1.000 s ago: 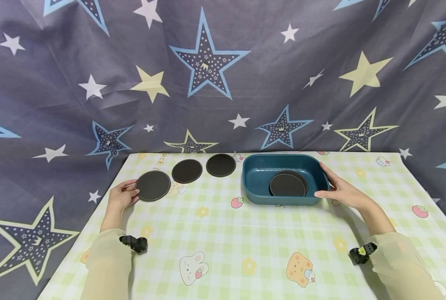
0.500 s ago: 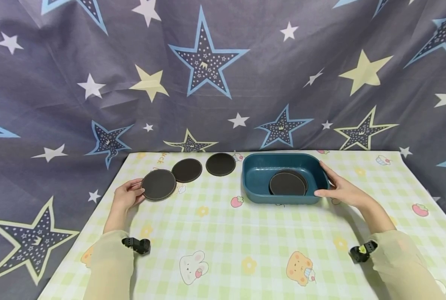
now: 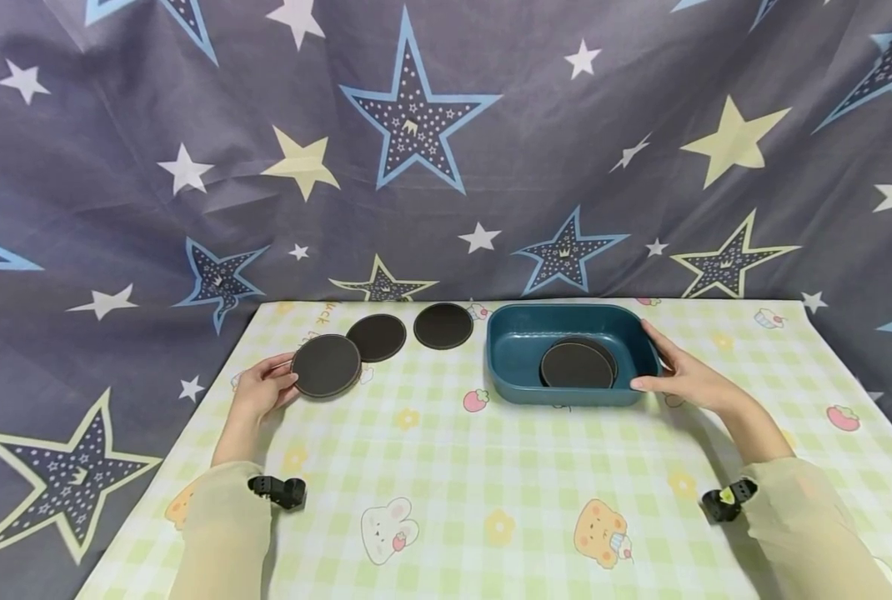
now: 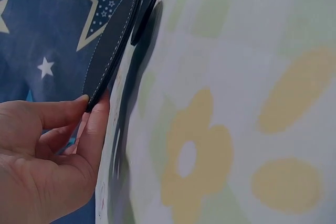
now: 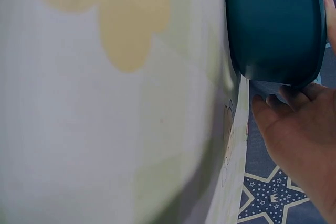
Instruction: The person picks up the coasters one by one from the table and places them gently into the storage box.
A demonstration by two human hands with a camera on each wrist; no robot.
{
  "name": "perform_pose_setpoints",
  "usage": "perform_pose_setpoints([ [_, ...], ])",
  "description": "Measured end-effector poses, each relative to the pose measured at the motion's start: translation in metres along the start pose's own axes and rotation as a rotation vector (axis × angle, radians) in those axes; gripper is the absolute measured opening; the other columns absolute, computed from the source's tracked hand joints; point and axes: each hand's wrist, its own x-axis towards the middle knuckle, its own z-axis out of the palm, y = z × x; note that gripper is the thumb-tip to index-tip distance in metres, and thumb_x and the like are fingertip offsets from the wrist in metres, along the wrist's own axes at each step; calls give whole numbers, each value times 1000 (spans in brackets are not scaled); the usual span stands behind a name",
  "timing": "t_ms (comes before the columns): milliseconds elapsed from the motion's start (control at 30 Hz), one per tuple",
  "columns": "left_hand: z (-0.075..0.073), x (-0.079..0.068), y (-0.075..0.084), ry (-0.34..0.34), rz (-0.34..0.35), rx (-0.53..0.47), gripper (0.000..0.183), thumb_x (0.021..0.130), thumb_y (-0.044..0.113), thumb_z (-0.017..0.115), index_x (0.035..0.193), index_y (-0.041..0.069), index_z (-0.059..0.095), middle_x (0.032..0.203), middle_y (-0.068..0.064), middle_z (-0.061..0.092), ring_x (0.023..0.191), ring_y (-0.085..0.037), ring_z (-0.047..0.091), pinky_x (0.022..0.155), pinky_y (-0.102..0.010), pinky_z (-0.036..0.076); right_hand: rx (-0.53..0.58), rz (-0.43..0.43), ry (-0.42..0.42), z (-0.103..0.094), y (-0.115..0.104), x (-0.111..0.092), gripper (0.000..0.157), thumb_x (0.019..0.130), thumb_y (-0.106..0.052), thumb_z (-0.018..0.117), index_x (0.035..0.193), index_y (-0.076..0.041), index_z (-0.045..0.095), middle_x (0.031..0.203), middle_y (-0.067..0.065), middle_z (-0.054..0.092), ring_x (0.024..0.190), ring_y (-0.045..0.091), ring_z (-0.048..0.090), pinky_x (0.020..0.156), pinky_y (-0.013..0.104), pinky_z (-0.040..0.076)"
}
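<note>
My left hand [image 3: 262, 387] pinches the left edge of a round black coaster [image 3: 327, 367], thumb on top and fingers beneath. In the left wrist view this coaster [image 4: 111, 45] shows pale stitching round its edge and is raised off the cloth. Its far edge meets or overlaps a second black coaster [image 3: 377, 337] in the head view. A third coaster [image 3: 443, 326] lies further right. My right hand [image 3: 689, 375] grips the right end of a teal rectangular dish [image 3: 517, 390], thumb at the front rim. Inside the dish, stacked coasters [image 3: 577, 367] lie slightly offset.
A checked tablecloth [image 3: 446, 475] with cartoon prints covers the table. Behind it hangs a dark star-patterned curtain [image 3: 266, 242]. Small black cameras are strapped at both wrists, the left camera [image 3: 279, 492] and the right camera [image 3: 728, 502].
My left hand has carried its coaster a little to the right, up to the second coaster. The right hand and the dish keep their place.
</note>
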Motion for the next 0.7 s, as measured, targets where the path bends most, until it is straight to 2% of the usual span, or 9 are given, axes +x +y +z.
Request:
perform_pose_setpoints([
  [367,16,-2,0,-54,-2,-59,63,96,-9,54,154,3,32,93,14,63,78,1,66,75,-17,60,4,2,1,0,1,1,102,95,-15,67,160,-15,-12,167,16,-15,151,48,-6,90,-5,31],
  [500,22,-3,-1,-54,2,-23,63,96,-7,55,154,4,34,97,12,59,77,2,64,75,-16,60,6,5,3,0,1,1,103,95,-16,68,160,-13,-12,166,17,-15,151,49,-5,90,-5,31],
  [700,35,-3,1,-73,42,55,61,96,-9,54,153,2,35,104,5,53,80,2,62,77,-16,60,1,6,6,0,1,1,103,95,-16,68,160,-13,-12,167,16,-15,151,48,-6,90,-6,30],
])
